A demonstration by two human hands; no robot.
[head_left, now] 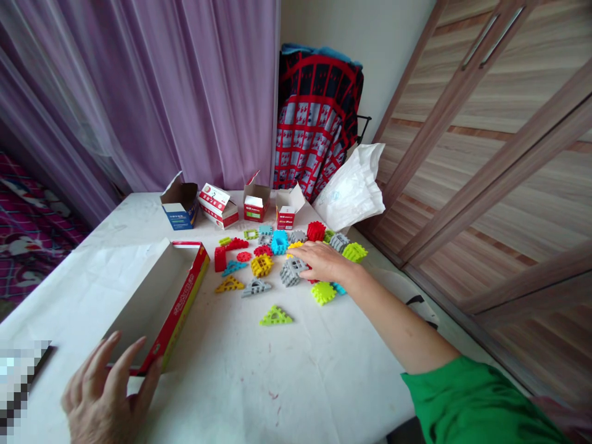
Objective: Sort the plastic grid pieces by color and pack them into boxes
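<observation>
Seeming only part-stacked, blocks [261, 266] lie around the right hand [324, 261], its grip unclear, while the left hand [108, 388], fingers parted, meets the near box [181, 303].

The person has on a green top, and I can see its right sleeve [476, 401]. It is a bright, grassy green, all one colour where it shows. The sleeve is short and loose, and its edge goes around the arm near the elbow. The cloth looks soft, with little folds and darker green in the creases. Past the edge, the right forearm [402, 320] is bare, long and smooth, and gets thinner toward the wrist. The right hand [324, 262] is bare too. The left hand [102, 401] is bare, with long fingers and round tips.
</observation>
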